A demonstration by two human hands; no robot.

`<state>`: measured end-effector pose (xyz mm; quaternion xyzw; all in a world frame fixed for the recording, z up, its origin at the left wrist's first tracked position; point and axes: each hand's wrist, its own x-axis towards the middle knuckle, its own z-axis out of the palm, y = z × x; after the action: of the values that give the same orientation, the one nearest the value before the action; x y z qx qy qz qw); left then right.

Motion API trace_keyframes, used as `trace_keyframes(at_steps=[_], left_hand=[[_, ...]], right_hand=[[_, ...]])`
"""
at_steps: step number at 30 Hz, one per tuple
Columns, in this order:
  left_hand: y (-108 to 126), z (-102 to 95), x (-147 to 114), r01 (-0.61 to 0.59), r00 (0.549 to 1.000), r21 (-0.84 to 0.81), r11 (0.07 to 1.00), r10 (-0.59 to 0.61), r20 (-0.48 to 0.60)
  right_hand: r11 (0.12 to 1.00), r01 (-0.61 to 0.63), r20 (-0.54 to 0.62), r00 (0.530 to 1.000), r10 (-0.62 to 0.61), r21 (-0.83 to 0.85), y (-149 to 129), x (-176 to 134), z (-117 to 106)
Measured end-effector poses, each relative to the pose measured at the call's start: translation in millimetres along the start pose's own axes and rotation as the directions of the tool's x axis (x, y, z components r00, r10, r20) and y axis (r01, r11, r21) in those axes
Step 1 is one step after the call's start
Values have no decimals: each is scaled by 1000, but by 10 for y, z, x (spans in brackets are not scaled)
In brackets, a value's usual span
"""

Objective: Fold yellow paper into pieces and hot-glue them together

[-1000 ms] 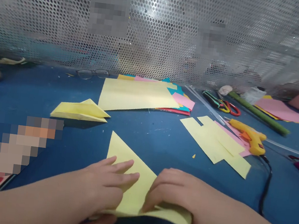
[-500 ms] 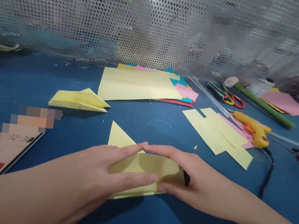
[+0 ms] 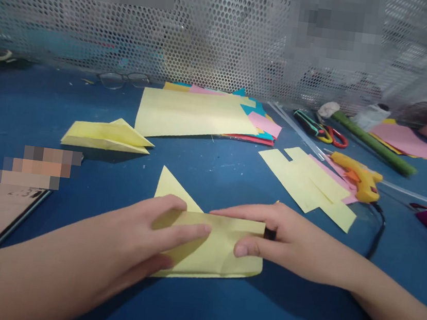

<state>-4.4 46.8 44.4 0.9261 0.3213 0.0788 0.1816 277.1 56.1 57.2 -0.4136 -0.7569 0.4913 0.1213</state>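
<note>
A folded sheet of pale yellow paper [image 3: 221, 252] lies in front of me, with a pointed triangular flap [image 3: 173, 189] standing out at its upper left. My left hand [image 3: 165, 232] is closed over the left part of the sheet, index finger along its face and other fingers curled near its edges. At the right end my right hand [image 3: 267, 231] grips the same paper, thumb on the near face and fingers along the top edge. A finished-looking yellow paper plane [image 3: 103, 136] rests farther left.
Large pale yellow sheet [image 3: 188, 115] lies on coloured papers at the back. Cut yellow pieces [image 3: 304, 179], a yellow glue gun [image 3: 359, 175] with black cord, scissors [image 3: 336, 138] and a green stem [image 3: 375, 141] lie right. A phone [image 3: 9, 207] is left; a perforated metal screen [image 3: 228, 37] stands behind.
My fingertips, which met above the sheet's top edge, have moved apart. My right hand has shifted right and its thumb up, so more of the folded face shows. The view has shifted slightly.
</note>
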Motion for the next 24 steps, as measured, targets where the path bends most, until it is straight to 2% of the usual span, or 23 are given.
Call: trace_keyframes(at_steps=[3,6,10,14,18,24], left_hand=[[-30,-2,-36,10,999,27,1000,-11,47],[-56,11,-58,26,1000,37,999,-25,-8],[-60,20,-32,-10,1000,63,998,8,28],[-62,23,-8,-25,999,67,997,24,22],[-117,27,-49,9,1000,85,996,-7,-24],[-175,-35,-90,52,995,109,993,-42,-92]], right_hand=[[999,-37,-11,999,37,5,-6,-34,-13],[990,-66,32,997,70,-123,-23,-62,-24],[963,-85,15,996,92,-256,-32,-75,-27],[965,-19,-15,1000,16,-261,-18,-69,-2],[961,30,-80,995,-54,-276,-8,-50,26],[928,128,-235,947,-219,-349,36,-1,74]])
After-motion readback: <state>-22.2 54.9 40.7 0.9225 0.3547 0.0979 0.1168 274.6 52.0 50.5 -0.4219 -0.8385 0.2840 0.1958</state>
